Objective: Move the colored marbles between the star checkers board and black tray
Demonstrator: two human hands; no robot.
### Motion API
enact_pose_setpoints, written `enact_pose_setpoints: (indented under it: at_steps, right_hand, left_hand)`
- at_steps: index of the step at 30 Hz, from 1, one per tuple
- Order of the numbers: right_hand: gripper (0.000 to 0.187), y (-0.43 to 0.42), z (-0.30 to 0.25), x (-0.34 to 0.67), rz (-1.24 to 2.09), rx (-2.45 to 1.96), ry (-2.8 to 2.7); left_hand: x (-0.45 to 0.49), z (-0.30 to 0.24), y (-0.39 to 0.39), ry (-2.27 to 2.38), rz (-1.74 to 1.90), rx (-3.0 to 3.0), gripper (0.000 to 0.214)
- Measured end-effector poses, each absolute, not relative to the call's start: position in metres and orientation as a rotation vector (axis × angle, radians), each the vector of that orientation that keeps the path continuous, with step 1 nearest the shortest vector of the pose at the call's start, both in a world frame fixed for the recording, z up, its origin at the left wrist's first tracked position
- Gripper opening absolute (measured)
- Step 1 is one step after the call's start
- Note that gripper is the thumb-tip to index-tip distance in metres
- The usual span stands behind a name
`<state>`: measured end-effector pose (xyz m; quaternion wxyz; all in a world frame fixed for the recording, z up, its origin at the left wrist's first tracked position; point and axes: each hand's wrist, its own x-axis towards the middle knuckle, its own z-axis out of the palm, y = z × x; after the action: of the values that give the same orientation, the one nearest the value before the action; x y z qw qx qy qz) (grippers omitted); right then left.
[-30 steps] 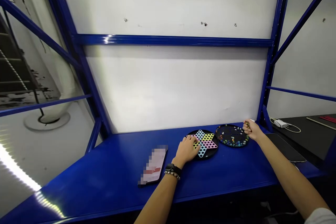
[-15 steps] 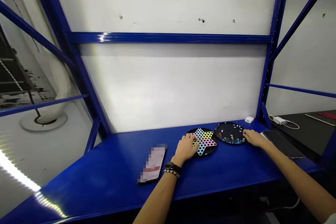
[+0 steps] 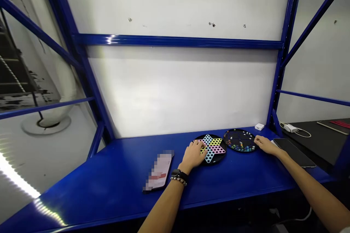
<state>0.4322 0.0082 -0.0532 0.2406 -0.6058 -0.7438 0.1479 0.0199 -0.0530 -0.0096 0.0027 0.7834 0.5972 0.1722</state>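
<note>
At the left of the blue steel shelf (image 3: 82, 193) lay a phone (image 3: 158, 171), its face blurred. Your left hand (image 3: 193, 154) sat on the left side of a Chinese checkers board (image 3: 210, 149), a pastel six-pointed star full of holes on a round black base. That hand was curled narrow, fingers bent downward, and you could not tell whether it held anything. A black watch (image 3: 179, 174) and a beaded bracelet (image 3: 178, 181) circled the wrist. Just right of the board lay a round black tray (image 3: 240, 133) scattered with small multicolored marbles (image 3: 240, 147). Your right hand (image 3: 266, 145), fingers loosely together, lay at the tray's right edge; whether it held anything was hidden. Beyond sat a small white box (image 3: 259, 126) and a black phone (image 3: 294, 152). The board looked light and stiff, best lifted by its black rim; the marbles looked slippery and quick to roll.
</note>
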Motion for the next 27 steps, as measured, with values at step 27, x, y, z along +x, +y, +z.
enact_pose_setpoints:
  at_steps: [27]
  right_hand:
    - [0.034,-0.005,-0.016,0.235,0.064,-1.825,-2.324]
  left_hand:
    - [0.02,-0.009,-0.052,1.879,0.495,2.489,0.026]
